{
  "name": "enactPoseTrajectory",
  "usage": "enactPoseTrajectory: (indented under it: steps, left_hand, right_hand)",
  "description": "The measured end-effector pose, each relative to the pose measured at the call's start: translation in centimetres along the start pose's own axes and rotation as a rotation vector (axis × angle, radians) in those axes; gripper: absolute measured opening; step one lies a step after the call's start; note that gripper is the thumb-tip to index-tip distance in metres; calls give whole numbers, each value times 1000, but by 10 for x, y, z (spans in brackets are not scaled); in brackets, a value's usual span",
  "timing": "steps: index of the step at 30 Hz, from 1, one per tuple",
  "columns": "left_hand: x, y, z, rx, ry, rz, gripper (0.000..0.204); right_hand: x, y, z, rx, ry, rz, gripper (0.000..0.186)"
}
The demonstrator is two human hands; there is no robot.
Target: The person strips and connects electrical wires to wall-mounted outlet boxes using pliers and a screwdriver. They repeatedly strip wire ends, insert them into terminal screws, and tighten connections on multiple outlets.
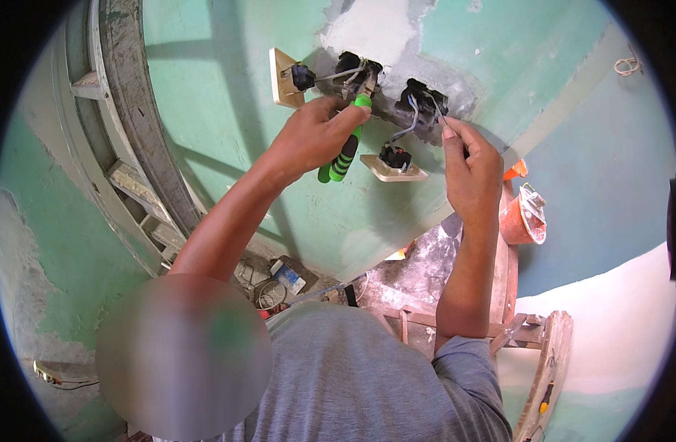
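My left hand (316, 132) grips green and black pliers (344, 153), their jaws up at wires inside the left wall opening (349, 65). Beside it a cream plate with a black fitting (282, 87) hangs on wires. My right hand (470, 155) pinches a thin wire (436, 104) at the right opening (411, 94). Below that opening a second cream plate with a black fitting (382, 168) dangles on grey wires. Patched grey plaster (463, 99) surrounds both openings in the green wall.
A metal ladder (128, 110) leans at the left. At the right, an orange-red bucket (516, 225) stands on wooden boards, with an orange tool (516, 169) behind it. A wooden frame (551, 342) with a yellow-handled tool (545, 398) is lower right. Clutter (290, 276) lies on the floor below.
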State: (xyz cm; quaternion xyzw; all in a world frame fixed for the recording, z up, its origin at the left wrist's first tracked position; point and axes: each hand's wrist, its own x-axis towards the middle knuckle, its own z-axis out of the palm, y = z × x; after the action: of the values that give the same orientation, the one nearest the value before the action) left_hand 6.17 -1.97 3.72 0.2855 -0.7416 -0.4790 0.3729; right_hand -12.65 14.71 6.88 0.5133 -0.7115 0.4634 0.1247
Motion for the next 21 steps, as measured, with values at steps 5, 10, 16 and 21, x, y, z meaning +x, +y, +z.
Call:
enactPoseTrajectory:
  steps: [5,10,16,21]
  left_hand:
    - [1,11,-3,-29,-116,-46,56]
    - [0,-7,7,-329,-193,-113,37]
    - [-4,9,10,-491,-197,-187,40]
    - [-1,5,17,-414,-249,17,56]
  right_hand:
    - [-3,-1,6,36,19,24,28]
    - [-8,-14,11,4,21,41,30]
    - [-12,-7,18,80,-4,85,36]
    - [-13,2,26,320,-29,164,37]
